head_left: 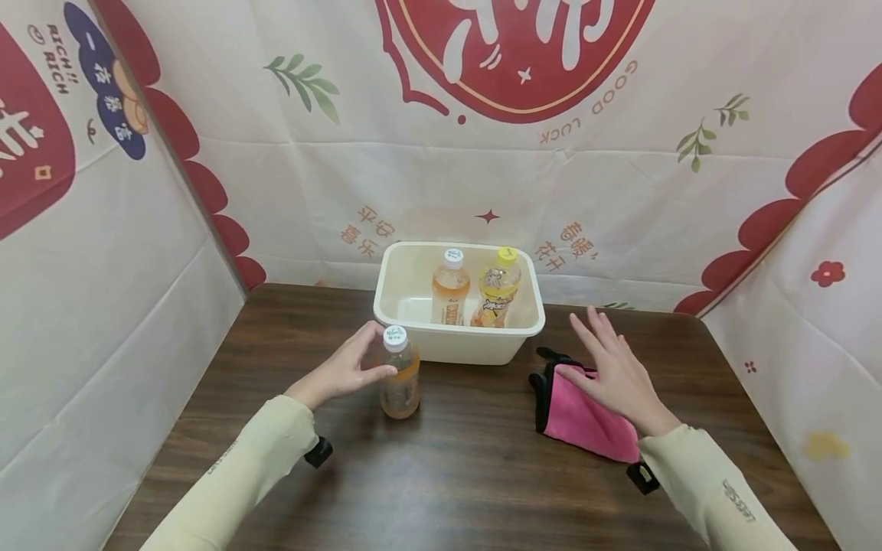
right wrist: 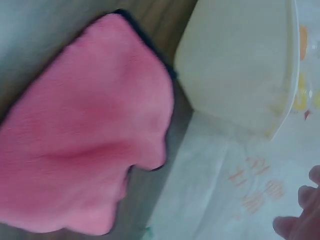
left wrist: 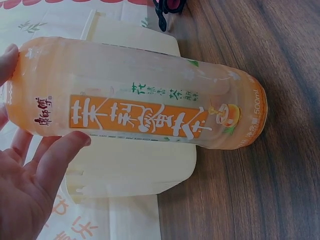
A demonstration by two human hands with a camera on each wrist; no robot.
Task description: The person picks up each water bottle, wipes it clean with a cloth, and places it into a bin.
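My left hand [head_left: 344,366] grips a bottle of orange tea [head_left: 401,383] near its shoulder, thumb in front and fingers behind. The bottle has a white cap and stands upright before the cream basin. In the left wrist view its orange label [left wrist: 140,115] with white characters faces the camera, the thumb at one side. My right hand [head_left: 613,371] hovers with spread fingers over a pink cloth [head_left: 586,417] with black edging, holding nothing. That cloth fills much of the right wrist view, where only a few fingertips [right wrist: 300,220] appear at the edge.
The cream basin [head_left: 462,348] stands against the back wall sheet [head_left: 441,184]. Inside it are a white-capped orange bottle [head_left: 451,287] and a yellow-capped bottle [head_left: 498,291]. Brown wood table [head_left: 455,490] lies between the arms, with printed sheets on both sides.
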